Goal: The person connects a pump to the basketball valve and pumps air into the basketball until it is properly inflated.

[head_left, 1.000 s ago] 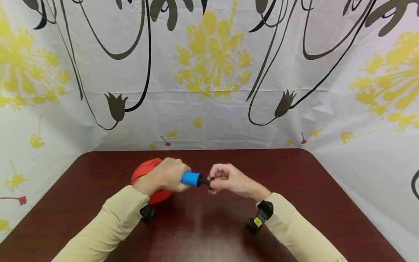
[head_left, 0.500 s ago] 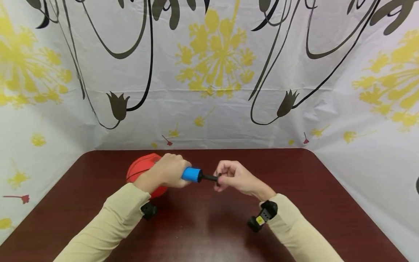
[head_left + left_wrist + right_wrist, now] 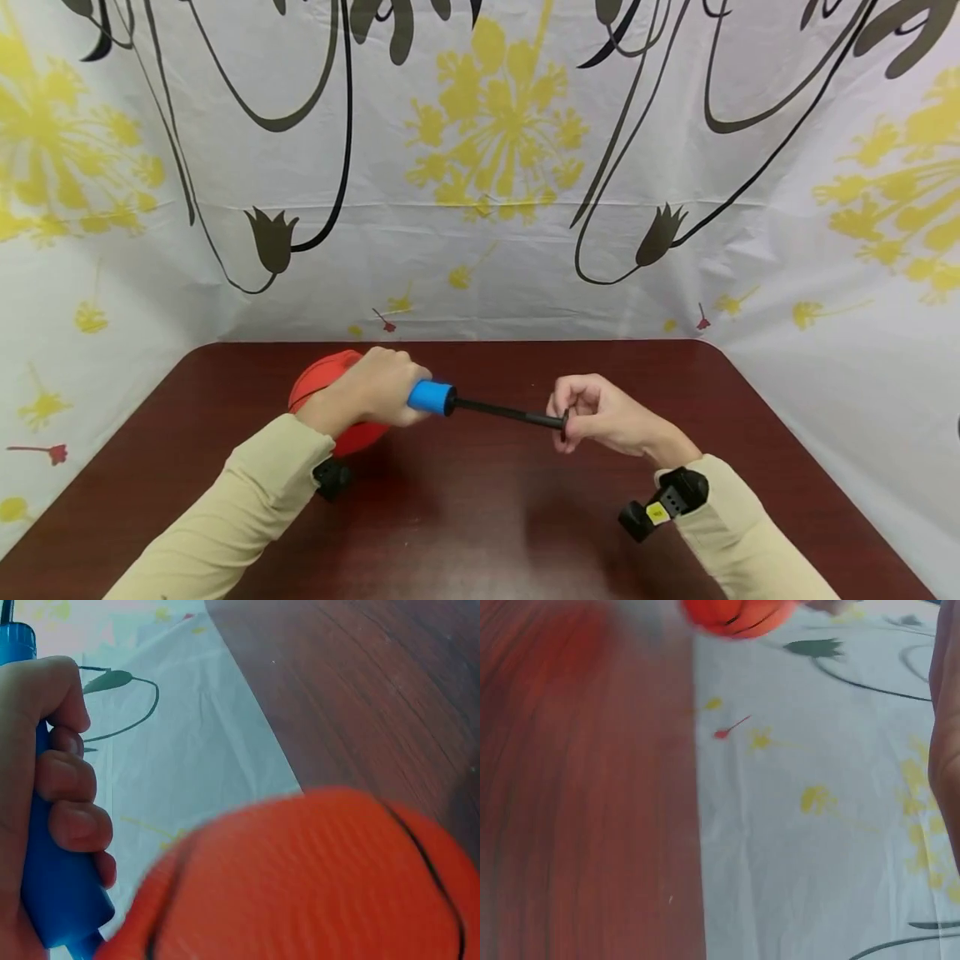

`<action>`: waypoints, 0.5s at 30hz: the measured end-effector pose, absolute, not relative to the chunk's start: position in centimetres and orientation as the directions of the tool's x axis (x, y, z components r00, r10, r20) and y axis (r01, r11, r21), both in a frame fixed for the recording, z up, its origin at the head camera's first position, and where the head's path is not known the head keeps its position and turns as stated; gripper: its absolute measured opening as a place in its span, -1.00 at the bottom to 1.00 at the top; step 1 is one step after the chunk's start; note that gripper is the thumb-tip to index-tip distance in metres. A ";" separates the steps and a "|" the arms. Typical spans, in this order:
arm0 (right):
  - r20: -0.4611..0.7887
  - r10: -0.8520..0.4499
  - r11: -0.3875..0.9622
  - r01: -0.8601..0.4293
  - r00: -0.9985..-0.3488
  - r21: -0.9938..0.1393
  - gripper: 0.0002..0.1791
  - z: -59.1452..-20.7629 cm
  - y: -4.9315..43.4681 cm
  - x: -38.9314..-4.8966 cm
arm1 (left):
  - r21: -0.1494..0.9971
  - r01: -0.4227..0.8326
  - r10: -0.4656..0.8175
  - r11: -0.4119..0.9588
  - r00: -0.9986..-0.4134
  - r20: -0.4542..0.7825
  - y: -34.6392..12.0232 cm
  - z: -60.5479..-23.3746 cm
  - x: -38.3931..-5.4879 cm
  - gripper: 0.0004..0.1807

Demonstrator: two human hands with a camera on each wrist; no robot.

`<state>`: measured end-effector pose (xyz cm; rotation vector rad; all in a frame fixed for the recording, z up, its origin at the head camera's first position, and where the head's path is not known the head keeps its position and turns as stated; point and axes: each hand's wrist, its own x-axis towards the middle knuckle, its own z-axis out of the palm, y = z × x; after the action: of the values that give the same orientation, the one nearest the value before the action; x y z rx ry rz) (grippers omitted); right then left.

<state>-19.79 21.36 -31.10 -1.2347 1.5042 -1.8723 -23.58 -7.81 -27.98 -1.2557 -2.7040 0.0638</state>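
A blue hand pump (image 3: 431,397) is gripped around its barrel by my left hand (image 3: 386,385). In the left wrist view, the curled fingers (image 3: 71,776) wrap the blue barrel. Its black rod (image 3: 502,409) is drawn far out to the right. At the rod's end, my right hand (image 3: 600,412) pinches the small black handle between thumb and fingers. An orange-red ball with black lines (image 3: 326,375) sits behind my left wrist, partly hidden by it. The pump's narrow end lies close to the ball in the left wrist view; whether they join is hidden.
A dark red-brown wooden table (image 3: 480,517) lies below both hands. White cloth with yellow flowers and dark stems (image 3: 465,275) hangs behind it and at both sides. Black wrist cameras (image 3: 663,504) are strapped to the sleeves.
My right hand has moved right, pulling the pump's handle with it, so much more black rod shows. My left hand and the ball have shifted only slightly.
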 end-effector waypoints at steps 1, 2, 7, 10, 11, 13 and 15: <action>0.353 -0.782 -0.295 -0.194 -0.514 -0.936 -0.92 -31.2 21.3 -19.9 | -0.116 0.755 0.764 0.645 -0.635 0.116 -7.9 -28.0 -23.6 -0.77; 0.342 -0.780 -0.272 -0.208 -0.525 -0.940 -0.92 -31.4 20.9 -20.0 | -0.121 0.758 0.767 0.641 -0.632 0.106 -7.8 -28.0 -23.6 -0.77; 0.310 -0.744 -0.176 -0.274 -0.592 -0.945 -0.86 -32.5 17.4 -20.7 | -0.134 0.779 0.790 0.612 -0.609 0.072 -7.0 -28.2 -23.5 -0.76; 0.320 -0.739 -0.159 -0.308 -0.592 -0.938 -0.76 -32.6 15.9 -20.8 | -0.114 0.780 0.788 0.615 -0.614 0.052 -6.8 -28.6 -23.3 -0.77; 0.318 -0.742 -0.153 -0.312 -0.590 -0.938 -0.74 -32.6 15.7 -20.8 | -0.101 0.781 0.787 0.616 -0.615 0.045 -6.7 -28.7 -23.3 -0.78; 0.307 -0.745 -0.148 -0.301 -0.592 -0.942 -0.77 -32.2 16.0 -20.8 | -0.070 0.785 0.789 0.615 -0.614 0.042 -6.8 -28.6 -23.2 -0.78; 0.286 -0.750 -0.146 -0.273 -0.596 -0.951 -0.86 -31.9 17.0 -20.7 | -0.044 0.786 0.787 0.616 -0.614 0.053 -7.0 -28.6 -23.2 -0.78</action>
<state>-20.65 16.98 -31.88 -1.1503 1.7615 -1.7936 -23.21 -6.97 -28.63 -1.3470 -2.7639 0.0259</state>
